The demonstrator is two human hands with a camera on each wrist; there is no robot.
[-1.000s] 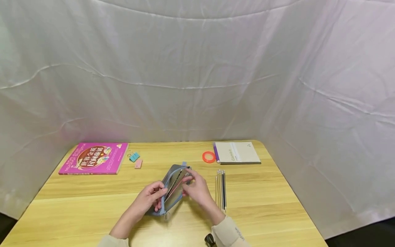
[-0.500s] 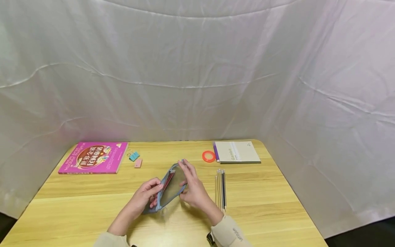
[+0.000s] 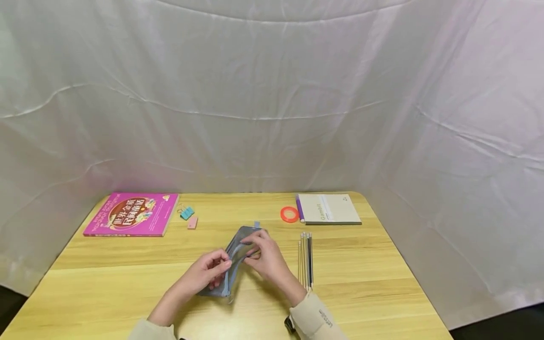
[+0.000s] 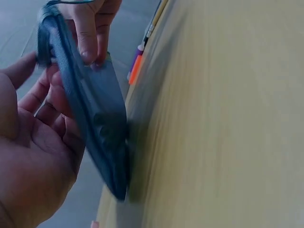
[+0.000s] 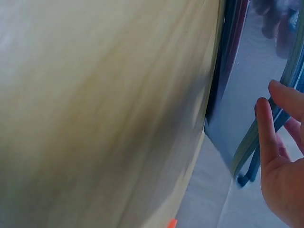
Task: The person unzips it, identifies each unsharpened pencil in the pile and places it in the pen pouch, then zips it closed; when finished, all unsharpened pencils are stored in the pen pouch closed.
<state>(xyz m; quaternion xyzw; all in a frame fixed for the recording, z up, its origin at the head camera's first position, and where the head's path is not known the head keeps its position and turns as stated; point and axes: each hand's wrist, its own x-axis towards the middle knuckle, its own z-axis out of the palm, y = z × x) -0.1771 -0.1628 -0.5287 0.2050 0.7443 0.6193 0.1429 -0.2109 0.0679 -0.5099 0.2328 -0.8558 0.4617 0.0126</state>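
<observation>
A blue-grey see-through zip pencil pouch (image 3: 235,244) is tilted above the table, near its middle in the head view. My left hand (image 3: 203,276) pinches its left rim between thumb and fingers. On the opposite rim, my right hand (image 3: 268,262) pinches the zip edge with thumb and forefinger. The mouth is narrow, and its contents are hidden in the head view. Through the pouch wall (image 5: 244,90) in the right wrist view, dark and reddish sticks show faintly. The left wrist view has the pouch (image 4: 107,114) standing between both hands.
Several pencils (image 3: 305,259) lie right of the right forearm. Behind them are an orange tape ring (image 3: 289,214), a purple marker (image 3: 300,209) and a notebook (image 3: 333,208). Left at the back lie a pink book (image 3: 131,215), blue binder clips (image 3: 186,213) and a pink eraser (image 3: 192,223).
The pouch mouth stood wide half a second ago, with pencils visible inside; now its rims are close together. My right fingers have shifted down from the far end and pinch the right rim.
</observation>
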